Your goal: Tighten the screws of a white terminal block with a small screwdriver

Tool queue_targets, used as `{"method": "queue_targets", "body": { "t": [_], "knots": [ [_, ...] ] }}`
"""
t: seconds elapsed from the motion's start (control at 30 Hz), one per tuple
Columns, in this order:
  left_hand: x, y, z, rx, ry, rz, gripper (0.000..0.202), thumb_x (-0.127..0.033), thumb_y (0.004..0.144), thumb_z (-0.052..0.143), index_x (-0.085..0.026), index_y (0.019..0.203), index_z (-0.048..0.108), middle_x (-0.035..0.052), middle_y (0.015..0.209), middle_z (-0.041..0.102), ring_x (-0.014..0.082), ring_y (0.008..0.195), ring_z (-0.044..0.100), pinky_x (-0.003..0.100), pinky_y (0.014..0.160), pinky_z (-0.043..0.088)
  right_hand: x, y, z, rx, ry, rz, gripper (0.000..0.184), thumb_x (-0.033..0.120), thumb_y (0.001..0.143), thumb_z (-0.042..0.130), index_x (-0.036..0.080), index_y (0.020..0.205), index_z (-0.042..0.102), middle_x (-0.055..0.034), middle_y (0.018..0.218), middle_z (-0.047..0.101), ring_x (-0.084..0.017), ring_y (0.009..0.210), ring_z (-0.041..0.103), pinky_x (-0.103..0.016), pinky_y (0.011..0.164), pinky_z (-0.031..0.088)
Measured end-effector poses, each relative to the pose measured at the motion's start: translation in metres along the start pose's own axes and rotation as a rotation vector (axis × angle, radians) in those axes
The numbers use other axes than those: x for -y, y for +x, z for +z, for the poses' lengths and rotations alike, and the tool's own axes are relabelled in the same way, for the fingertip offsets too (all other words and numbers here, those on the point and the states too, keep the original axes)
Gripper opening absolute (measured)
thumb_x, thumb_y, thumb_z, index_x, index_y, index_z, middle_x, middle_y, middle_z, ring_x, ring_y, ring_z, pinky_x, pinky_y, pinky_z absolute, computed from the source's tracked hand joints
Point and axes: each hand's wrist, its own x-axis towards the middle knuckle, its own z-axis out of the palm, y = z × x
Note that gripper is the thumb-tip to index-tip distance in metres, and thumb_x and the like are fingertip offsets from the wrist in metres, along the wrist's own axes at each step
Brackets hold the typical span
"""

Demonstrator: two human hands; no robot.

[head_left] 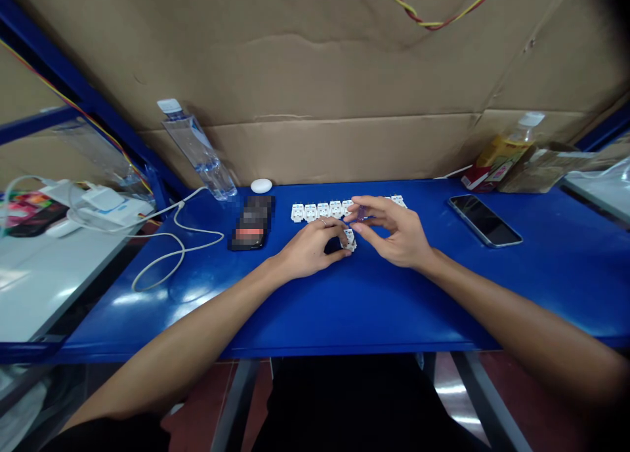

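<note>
A water bottle (199, 151) stands at the back left of the blue tabletop (344, 301). Along the back edge, a row of small white parts (319, 210) is lined up and looks done. In the middle, the left hand (310, 248) grips 1 more white part (350, 239). The right hand (398, 232) pinches a tiny purple piece (361, 212) just above it, not touching it. A phone (485, 220) lies further right.

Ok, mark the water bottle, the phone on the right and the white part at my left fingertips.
Water bottle (199, 153), head view: middle of its clear body.
Phone (485, 220), head view: centre of its dark screen.
White part (350, 239), head view: its exposed white face.
</note>
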Motion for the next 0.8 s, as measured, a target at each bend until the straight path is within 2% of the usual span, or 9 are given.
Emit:
{"method": "queue_targets", "body": {
  "t": [0.1,0.23,0.33,0.43,0.53,0.67,0.8],
  "knots": [
    [-0.0002,-0.0001,0.0000,-0.003,0.007,0.018,0.014,-0.034,0.102,0.081,-0.023,0.111,0.079,0.0104,0.133,0.076,0.0296,0.125,0.074,0.052,0.113,0.060,0.0013,0.0003,0.0000,-0.037,-0.039,-0.007,0.049,0.023,0.104,0.076,0.039,0.150,0.070,-0.0030,0.127,0.080,-0.020,0.107,0.083,-0.039,0.091,0.078],
    [-0.0002,-0.0001,0.0000,0.010,0.016,0.022,0.013,-0.031,0.102,0.082,-0.023,0.112,0.080,0.0103,0.133,0.076,0.0297,0.126,0.074,0.052,0.114,0.060,0.0017,0.0001,0.0005,-0.021,-0.004,0.028,0.054,0.020,0.107,0.070,0.036,0.159,0.062,-0.0045,0.135,0.081,-0.020,0.112,0.085,-0.037,0.098,0.076],
    [-0.0001,-0.0006,0.0002,0.010,0.011,0.018,0.014,-0.033,0.103,0.081,-0.023,0.112,0.080,0.0106,0.132,0.076,0.0300,0.127,0.074,0.053,0.114,0.060,0.0017,0.0008,-0.0002,-0.012,-0.009,-0.025,0.053,0.019,0.106,0.071,0.036,0.156,0.066,-0.0050,0.137,0.079,-0.021,0.115,0.083,-0.039,0.098,0.076],
    [-0.0004,-0.0015,0.0009,0.002,0.008,0.008,0.015,-0.034,0.103,0.080,-0.024,0.113,0.080,0.0107,0.134,0.075,0.0301,0.128,0.073,0.053,0.115,0.059,0.0017,0.0018,-0.0003,-0.031,-0.053,-0.075,0.051,0.020,0.103,0.076,0.039,0.150,0.071,-0.0032,0.130,0.081,-0.021,0.111,0.083,-0.040,0.093,0.078],
    [-0.0006,-0.0021,0.0020,-0.004,0.001,-0.003,0.014,-0.033,0.102,0.081,-0.023,0.112,0.080,0.0103,0.134,0.075,0.0298,0.128,0.073,0.052,0.115,0.060,0.0009,0.0012,0.0013,-0.057,-0.079,-0.036,0.052,0.021,0.105,0.074,0.039,0.153,0.069,-0.0023,0.128,0.083,-0.020,0.108,0.085,-0.039,0.092,0.078],
    [-0.0001,-0.0026,0.0031,-0.012,-0.043,-0.007,0.013,-0.031,0.101,0.081,-0.024,0.112,0.080,0.0097,0.134,0.075,0.0290,0.126,0.074,0.051,0.114,0.061,0.0011,0.0010,0.0027,-0.042,-0.069,0.014,0.052,0.021,0.107,0.068,0.035,0.158,0.065,-0.0059,0.137,0.081,-0.022,0.114,0.085,-0.040,0.096,0.077],
    [0.0000,-0.0034,0.0035,-0.017,-0.042,-0.004,0.013,-0.033,0.102,0.080,-0.023,0.112,0.080,0.0101,0.132,0.075,0.0290,0.126,0.073,0.051,0.114,0.060,0.0032,0.0034,0.0023,-0.076,-0.084,-0.074,0.052,0.019,0.100,0.079,0.040,0.147,0.074,-0.0028,0.133,0.080,-0.020,0.109,0.082,-0.039,0.090,0.078]
  ]
}}
